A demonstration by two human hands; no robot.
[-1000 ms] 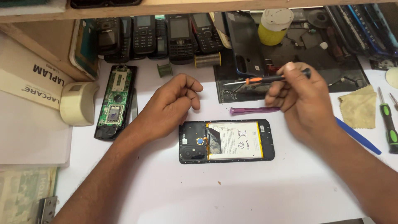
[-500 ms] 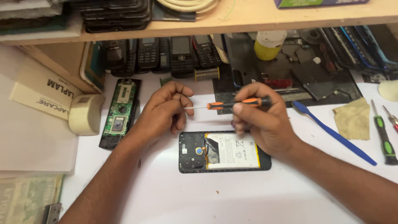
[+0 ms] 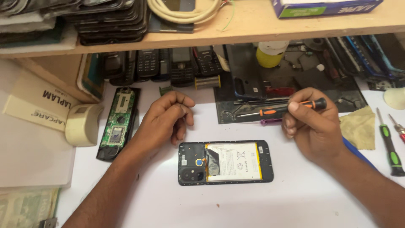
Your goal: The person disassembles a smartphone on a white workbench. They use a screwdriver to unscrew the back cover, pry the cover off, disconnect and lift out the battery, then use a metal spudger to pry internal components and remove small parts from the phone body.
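An opened smartphone lies face down on the white table, back cover off, with its white battery and camera module showing. My right hand is above and right of it, gripping an orange and black screwdriver whose tip points left. My left hand hovers loosely curled just up and left of the phone. Its fingers are bent and nothing shows in them.
A green circuit board in a black phone shell lies left, beside a cream round device. A black work mat, old handsets, a yellow bottle, a yellow cloth and green screwdrivers surround the area under a wooden shelf.
My hands have drawn apart: the left has let go of the screwdriver tip and the right has moved right with the screwdriver. The view has shifted, so the phone sits lower.
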